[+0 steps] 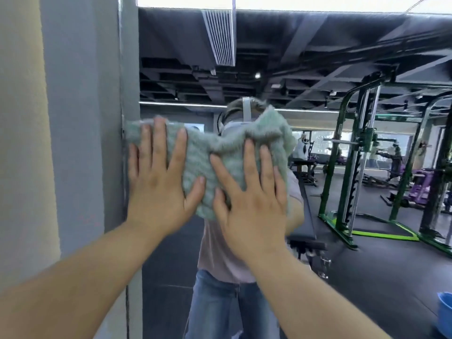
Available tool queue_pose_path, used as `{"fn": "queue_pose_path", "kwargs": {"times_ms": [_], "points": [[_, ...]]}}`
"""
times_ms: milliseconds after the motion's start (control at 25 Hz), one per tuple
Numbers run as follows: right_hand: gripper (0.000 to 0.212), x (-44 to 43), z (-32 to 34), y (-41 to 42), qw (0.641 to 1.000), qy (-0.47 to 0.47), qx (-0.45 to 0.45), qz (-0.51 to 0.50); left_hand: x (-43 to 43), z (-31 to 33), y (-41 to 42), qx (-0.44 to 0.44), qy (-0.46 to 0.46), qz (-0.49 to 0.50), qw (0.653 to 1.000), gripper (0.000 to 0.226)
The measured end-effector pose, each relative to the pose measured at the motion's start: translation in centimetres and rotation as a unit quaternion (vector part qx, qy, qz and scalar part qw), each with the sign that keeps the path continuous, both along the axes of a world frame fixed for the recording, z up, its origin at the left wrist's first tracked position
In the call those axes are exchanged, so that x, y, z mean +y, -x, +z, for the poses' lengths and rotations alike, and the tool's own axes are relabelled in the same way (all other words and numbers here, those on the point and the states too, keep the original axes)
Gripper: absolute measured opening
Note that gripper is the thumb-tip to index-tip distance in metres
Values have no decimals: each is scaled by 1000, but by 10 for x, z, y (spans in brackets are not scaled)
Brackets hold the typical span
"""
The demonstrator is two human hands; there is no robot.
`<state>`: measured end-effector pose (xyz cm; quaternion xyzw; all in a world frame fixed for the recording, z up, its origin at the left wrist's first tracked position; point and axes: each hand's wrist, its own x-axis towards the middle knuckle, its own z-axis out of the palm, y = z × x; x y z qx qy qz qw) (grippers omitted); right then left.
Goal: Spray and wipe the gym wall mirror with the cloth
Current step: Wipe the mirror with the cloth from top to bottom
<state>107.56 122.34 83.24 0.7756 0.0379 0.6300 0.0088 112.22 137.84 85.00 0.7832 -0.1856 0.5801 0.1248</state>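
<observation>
- at the mirror's left edge, just beside the grey wall [80, 118], both hands press the cloth [195, 152] flat on the mirror [269, 69], over the reflected person's head
- cloth: pale green, fluffy, bunched; left end reaches the mirror's edge, top right corner sticks up free above the right hand
- left hand [159, 184]: palm flat, fingers straight and spread wide, fingertips on the cloth's left part, thumb splayed right onto the cloth; heel of the hand is off the cloth, on glass or on the edge, can't tell which
- right hand [249, 204]: palm flat, fingers straight and spread on the cloth's right part, thumb on its lower middle
- no pinch or curl on either hand, plain flat pressure
- no spray bottle in view, neither hand carries one
- step, my read: wiping, not spraying; can't tell if the glass here is wet, no droplets or streaks resolve
- progress: not judgeable; the glass to the right reflects the green rack [354, 167] clearly, any haze is unreadable
- next move calls for: even pressure through both palms, sliding the cloth as one pad away from or down along the edge in overlapping passes; tuck the loose corner first so it doesn't drag
- risk: spread fingers overhang the cloth, so bare skin on glass would leave prints; the cloth may also ruck up between the hands
</observation>
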Motion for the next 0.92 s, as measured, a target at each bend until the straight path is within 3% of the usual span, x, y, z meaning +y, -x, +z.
{"fn": "queue_pose_path", "kwargs": {"times_ms": [80,160,320,400,480,760,840,920], "points": [[54,5,-56,-2,1000,-1,14,-17,3,-58,-1,18,-3,22,1000,81],[55,11,-69,-2,1000,6,10,-25,7,-68,-2,27,-8,38,999,84],[56,15,30,-6,999,18,21,-32,15,35,-3,27,6,12,1000,86],[57,19,59,-6,999,-5,18,-41,14,58,-3,28,33,7,999,84],[57,22,41,-7,999,-18,11,-43,10,36,-2,12,42,10,999,81],[55,-6,-147,-2,998,27,-7,-50,-7,-150,2,-2,13,23,1000,80],[56,-9,-165,3,997,32,0,-64,-12,-174,4,7,17,26,1000,81],[56,-9,-141,6,995,52,16,-79,-10,-151,2,-3,20,27,999,84]]}}
